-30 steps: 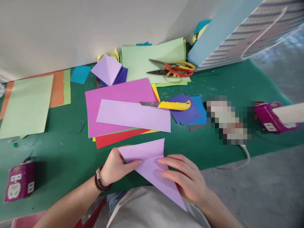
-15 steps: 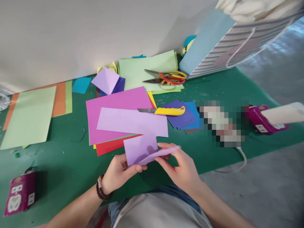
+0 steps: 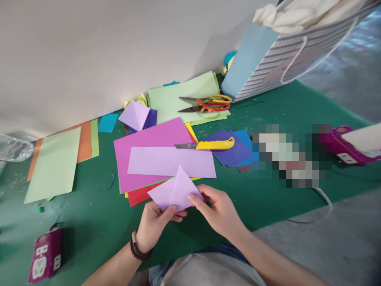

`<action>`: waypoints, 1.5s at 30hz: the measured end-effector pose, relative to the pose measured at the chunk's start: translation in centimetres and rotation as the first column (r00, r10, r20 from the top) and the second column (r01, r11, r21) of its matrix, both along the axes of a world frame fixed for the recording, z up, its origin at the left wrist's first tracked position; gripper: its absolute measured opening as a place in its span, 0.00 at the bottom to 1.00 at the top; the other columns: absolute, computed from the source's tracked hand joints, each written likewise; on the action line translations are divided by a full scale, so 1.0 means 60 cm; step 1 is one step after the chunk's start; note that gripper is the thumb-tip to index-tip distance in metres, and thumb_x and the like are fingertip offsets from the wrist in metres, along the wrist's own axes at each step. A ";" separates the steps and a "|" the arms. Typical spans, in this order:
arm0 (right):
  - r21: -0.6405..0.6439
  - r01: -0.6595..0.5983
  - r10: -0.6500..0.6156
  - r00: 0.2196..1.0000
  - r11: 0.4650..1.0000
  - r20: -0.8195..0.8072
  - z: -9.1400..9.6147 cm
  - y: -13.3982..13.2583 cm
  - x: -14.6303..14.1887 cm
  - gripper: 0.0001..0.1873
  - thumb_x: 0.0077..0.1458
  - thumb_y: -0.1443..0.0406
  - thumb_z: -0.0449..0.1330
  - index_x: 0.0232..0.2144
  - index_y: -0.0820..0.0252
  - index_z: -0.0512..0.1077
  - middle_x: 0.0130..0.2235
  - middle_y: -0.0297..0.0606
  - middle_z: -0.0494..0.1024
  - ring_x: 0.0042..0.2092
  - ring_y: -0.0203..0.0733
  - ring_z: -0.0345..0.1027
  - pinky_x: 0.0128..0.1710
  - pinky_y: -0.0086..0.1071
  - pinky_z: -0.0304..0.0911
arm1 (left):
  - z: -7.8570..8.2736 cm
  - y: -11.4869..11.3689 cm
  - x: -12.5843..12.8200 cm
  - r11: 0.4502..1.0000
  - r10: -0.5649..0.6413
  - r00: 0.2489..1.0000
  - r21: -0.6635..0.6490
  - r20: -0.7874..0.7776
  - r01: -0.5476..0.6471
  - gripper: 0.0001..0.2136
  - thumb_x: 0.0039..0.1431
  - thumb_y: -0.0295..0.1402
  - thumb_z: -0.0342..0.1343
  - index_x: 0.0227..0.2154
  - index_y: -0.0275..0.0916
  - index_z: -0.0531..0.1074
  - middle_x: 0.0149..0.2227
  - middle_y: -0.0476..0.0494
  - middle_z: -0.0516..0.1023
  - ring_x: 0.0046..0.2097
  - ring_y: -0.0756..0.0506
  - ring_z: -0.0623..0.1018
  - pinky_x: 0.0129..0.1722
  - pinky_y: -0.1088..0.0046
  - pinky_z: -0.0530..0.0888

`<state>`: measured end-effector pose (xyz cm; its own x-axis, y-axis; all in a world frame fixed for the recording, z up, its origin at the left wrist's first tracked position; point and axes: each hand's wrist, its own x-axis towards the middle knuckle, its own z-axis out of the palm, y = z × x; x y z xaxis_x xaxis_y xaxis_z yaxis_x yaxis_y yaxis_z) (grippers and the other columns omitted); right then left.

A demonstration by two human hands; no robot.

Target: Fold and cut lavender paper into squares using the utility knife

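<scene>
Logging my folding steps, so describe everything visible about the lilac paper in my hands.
The lilac paper is a thin, matte sheet folded into a small shape with a peak pointing up and a crease running down from it. It is held above the green table. The left hand pinches its lower edge; the right hand pinches its right corner.

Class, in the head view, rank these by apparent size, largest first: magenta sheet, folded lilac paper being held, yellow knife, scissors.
1. Magenta sheet.
2. Folded paper, though it is nearest the camera, so this place is unsure.
3. Knife and scissors: they look alike in length, so they are not ranked.
</scene>
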<state>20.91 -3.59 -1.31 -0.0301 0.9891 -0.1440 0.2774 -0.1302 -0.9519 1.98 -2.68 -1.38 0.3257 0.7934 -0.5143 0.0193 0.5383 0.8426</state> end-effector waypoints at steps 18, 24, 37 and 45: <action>-0.176 -0.231 0.211 0.970 0.957 -0.121 0.000 0.028 0.008 0.21 0.56 0.50 0.55 0.21 0.58 0.68 0.23 0.31 0.69 0.26 0.34 0.61 0.25 0.29 0.55 | 0.004 0.023 -0.037 0.993 0.117 0.992 0.038 -0.055 -0.115 0.19 0.46 0.46 0.66 0.17 0.34 0.69 0.19 0.51 0.70 0.23 0.54 0.66 0.23 0.79 0.61; -0.200 -0.236 0.222 0.971 0.951 -0.089 -0.006 0.031 0.009 0.21 0.54 0.49 0.56 0.21 0.58 0.70 0.23 0.33 0.71 0.25 0.34 0.62 0.25 0.29 0.57 | 0.008 0.026 -0.036 0.990 0.136 0.989 0.047 -0.052 -0.133 0.17 0.48 0.45 0.65 0.22 0.35 0.72 0.22 0.51 0.71 0.25 0.53 0.68 0.25 0.79 0.64; -0.196 -0.318 0.289 0.944 0.928 -0.162 -0.022 0.027 0.019 0.20 0.57 0.52 0.54 0.24 0.60 0.70 0.24 0.33 0.70 0.23 0.32 0.64 0.21 0.26 0.59 | 0.011 0.051 -0.041 0.994 0.103 0.992 0.049 -0.074 -0.100 0.12 0.51 0.40 0.57 0.19 0.39 0.73 0.21 0.46 0.74 0.24 0.48 0.73 0.25 0.73 0.71; -0.060 -0.401 0.403 0.915 0.914 0.028 -0.022 0.037 0.016 0.20 0.62 0.56 0.49 0.25 0.60 0.71 0.23 0.33 0.73 0.24 0.35 0.67 0.23 0.28 0.62 | 0.054 0.029 -0.041 0.919 0.195 0.940 0.387 -0.280 -0.075 0.15 0.60 0.38 0.51 0.46 0.42 0.75 0.50 0.38 0.76 0.50 0.38 0.76 0.49 0.58 0.74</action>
